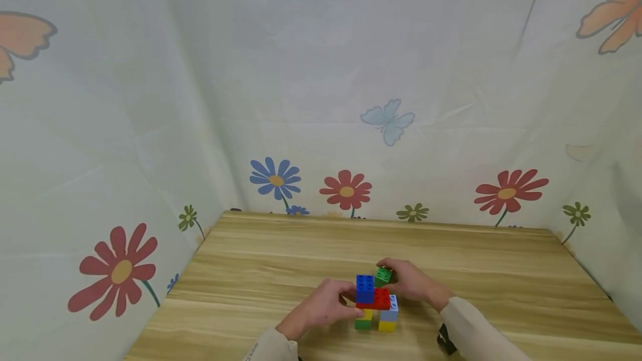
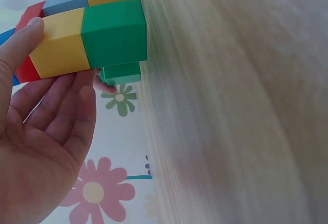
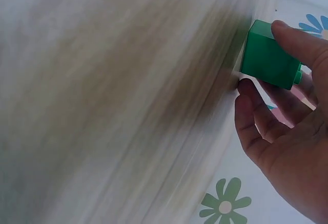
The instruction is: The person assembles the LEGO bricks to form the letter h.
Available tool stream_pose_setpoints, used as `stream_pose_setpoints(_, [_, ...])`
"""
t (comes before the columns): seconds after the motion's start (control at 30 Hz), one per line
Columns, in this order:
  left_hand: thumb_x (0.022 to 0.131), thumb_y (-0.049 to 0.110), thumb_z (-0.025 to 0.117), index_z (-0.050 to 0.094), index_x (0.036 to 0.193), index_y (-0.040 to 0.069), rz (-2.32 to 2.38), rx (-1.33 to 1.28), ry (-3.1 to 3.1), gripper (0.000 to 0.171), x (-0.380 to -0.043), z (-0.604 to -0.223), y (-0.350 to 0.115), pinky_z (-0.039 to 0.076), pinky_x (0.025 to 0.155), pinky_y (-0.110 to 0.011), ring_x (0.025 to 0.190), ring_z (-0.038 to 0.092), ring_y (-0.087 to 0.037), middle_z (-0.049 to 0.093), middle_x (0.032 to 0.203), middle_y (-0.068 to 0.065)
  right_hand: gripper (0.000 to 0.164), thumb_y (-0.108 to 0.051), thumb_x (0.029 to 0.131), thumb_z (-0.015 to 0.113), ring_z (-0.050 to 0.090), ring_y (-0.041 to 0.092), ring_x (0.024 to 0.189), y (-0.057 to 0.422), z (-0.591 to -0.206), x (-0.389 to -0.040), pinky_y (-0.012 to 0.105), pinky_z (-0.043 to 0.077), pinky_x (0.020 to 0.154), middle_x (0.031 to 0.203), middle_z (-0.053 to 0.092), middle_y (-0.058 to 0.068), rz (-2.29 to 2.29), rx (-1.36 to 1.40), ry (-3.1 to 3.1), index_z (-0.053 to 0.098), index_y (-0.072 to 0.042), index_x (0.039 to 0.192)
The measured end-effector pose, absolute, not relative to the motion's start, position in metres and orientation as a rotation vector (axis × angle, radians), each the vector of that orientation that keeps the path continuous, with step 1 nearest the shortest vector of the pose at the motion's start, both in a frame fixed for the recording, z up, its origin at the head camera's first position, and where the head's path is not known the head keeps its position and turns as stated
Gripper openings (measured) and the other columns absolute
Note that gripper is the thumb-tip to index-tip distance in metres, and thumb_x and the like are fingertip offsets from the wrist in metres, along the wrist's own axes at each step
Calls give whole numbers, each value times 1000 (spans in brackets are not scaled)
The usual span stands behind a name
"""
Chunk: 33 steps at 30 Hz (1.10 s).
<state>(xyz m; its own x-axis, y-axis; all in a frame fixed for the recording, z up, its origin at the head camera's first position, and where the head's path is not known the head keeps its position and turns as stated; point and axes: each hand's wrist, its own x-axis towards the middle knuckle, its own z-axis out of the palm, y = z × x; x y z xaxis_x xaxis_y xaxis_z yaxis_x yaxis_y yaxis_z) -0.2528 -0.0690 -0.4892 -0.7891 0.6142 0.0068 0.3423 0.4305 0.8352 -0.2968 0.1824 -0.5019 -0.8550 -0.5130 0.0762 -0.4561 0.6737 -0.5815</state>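
Observation:
A small structure of toy building bricks stands on the table. On its left leg a yellow brick [image 2: 59,42] sits over a green brick [image 2: 114,32]; on its right leg a light blue brick [image 1: 388,315] sits over a yellow one. A red brick [image 1: 382,298] bridges both legs, topped by a blue brick [image 1: 365,289]. My left hand [image 1: 323,302] grips the structure from the left, thumb against the yellow brick and fingers behind. Just behind the structure, my right hand [image 1: 413,282] pinches a separate green brick [image 3: 269,57], studs up, close over the tabletop.
The wooden table [image 1: 261,255] reaches back to a pale curtain [image 1: 311,82] printed with flowers and butterflies. A small black object [image 1: 444,340] lies beside the right sleeve [image 1: 473,327].

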Motion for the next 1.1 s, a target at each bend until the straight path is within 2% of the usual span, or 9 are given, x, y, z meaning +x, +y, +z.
stream_pose_setpoints(0.27, [81, 28, 76, 70, 103, 19, 1311, 829, 2392, 25, -254, -492, -69, 49, 77, -23, 89, 61, -8, 66, 92, 15, 46, -11, 84, 72, 56, 19, 94, 185, -501, -298, 42, 50, 83, 111, 60, 5, -972, -775, 2752, 54, -3, 125])
stream_pose_setpoints(0.47, [81, 27, 76, 70, 103, 19, 1318, 844, 2388, 24, -254, -492, -69, 49, 76, -22, 88, 62, -7, 66, 92, 15, 46, -12, 85, 71, 56, 21, 95, 187, -493, -292, 44, 49, 83, 112, 60, 3, -1000, -725, 2742, 53, -4, 127])
stream_pose_setpoints(0.6, [81, 26, 76, 70, 103, 18, 1324, 855, 2380, 24, -254, -491, -68, 50, 77, -23, 87, 61, -3, 66, 92, 14, 45, -10, 86, 69, 56, 21, 95, 192, -486, -288, 43, 49, 81, 109, 61, 2, -1009, -773, 2771, 53, -3, 127])
stream_pose_setpoints(0.8, [81, 26, 76, 70, 103, 17, 1317, 852, 2383, 25, -253, -491, -68, 50, 78, -24, 87, 60, -3, 66, 92, 14, 45, -14, 87, 69, 55, 17, 94, 196, -473, -281, 35, 50, 78, 111, 60, -3, -984, -823, 2844, 54, -6, 129])
stream_pose_setpoints(1.1, [81, 27, 76, 70, 103, 18, 1310, 830, 2376, 24, -256, -492, -69, 49, 78, -24, 90, 61, -8, 66, 92, 15, 46, -15, 88, 68, 56, 16, 93, 194, -452, -269, 37, 51, 76, 116, 61, 2, -985, -973, 2878, 53, -7, 131])
